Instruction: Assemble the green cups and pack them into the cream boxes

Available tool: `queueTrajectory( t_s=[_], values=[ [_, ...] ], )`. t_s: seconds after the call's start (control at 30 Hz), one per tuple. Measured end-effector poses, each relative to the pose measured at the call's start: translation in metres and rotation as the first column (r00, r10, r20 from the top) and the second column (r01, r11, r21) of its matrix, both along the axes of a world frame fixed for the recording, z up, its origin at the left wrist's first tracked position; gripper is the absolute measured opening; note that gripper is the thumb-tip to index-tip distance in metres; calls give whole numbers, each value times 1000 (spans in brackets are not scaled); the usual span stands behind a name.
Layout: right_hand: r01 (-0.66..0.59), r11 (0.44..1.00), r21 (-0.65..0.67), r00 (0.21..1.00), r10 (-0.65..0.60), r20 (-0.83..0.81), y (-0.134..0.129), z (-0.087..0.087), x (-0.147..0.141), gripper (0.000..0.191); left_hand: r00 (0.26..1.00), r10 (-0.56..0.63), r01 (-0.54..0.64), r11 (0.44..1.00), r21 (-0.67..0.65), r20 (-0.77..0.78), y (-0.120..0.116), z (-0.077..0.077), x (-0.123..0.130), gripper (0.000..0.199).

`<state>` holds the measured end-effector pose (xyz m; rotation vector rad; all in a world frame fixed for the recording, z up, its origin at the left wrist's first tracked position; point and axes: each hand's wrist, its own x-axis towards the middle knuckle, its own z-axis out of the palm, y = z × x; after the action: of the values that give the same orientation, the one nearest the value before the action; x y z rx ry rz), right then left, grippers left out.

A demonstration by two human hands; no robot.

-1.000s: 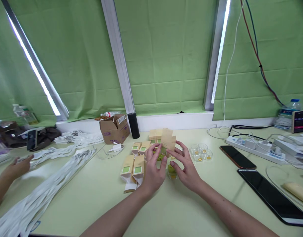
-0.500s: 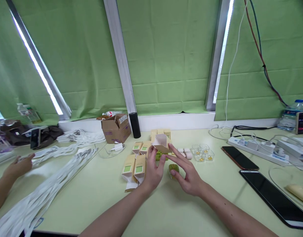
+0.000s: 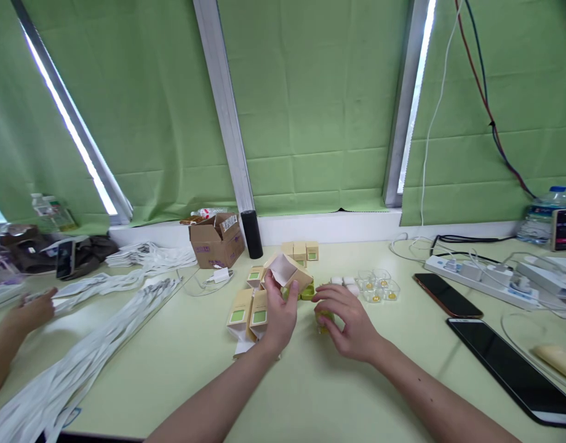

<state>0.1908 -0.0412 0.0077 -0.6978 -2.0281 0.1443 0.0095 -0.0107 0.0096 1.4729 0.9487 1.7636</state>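
Note:
My left hand grips a small kraft cardboard box, tilted, its open end and white inside facing me. To its right, the fingers of my right hand close round a small green item in a clear case on the table; the fingers partly cover it. Below and left of my left hand lie several kraft boxes with green windows and white flaps sticking out. Behind the hands sit another green piece, white blocks and clear cups with yellow centres.
More kraft boxes stand at the back, near a brown carton and black cylinder. White straps spread across the left, where another person's hand works. Phones, a tablet and a power strip lie right.
My left hand has moved slightly left with the box, tilting it over. My right hand has left the box, and its fingers have closed round the green item. The other person's hand shifted slightly left.

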Motion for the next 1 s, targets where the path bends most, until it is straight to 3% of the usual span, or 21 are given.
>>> queueTrajectory(
  t_s=[0.1,0.23,0.4,0.53,0.67,0.83,1.0],
  values=[
    [171,981,-90,974,-155,164,2,6,6,38,1000,6,-6,1000,7,-15,2,-1,-2,60],
    [255,955,-151,914,-186,362,5,6,10,55,1000,-11,11,1000,-27,-3,1,0,-2,63],
    [344,927,-148,867,-253,430,12,-2,10,52,999,-6,5,999,-40,-38,0,1,-2,59],
    [463,865,-191,851,-374,368,20,-3,14,41,994,-8,-1,997,-73,-113,1,-3,-4,54],
    [526,815,-244,849,-486,206,25,-1,22,38,983,-38,22,996,-92,-178,4,-8,-5,52],
    [490,842,-225,861,-509,-29,28,1,28,43,956,-79,37,988,-151,-283,-1,-9,-2,49],
    [457,870,-185,862,-485,-150,28,-1,27,45,924,-164,108,978,-176,-345,-8,-9,2,48]
  ],
)
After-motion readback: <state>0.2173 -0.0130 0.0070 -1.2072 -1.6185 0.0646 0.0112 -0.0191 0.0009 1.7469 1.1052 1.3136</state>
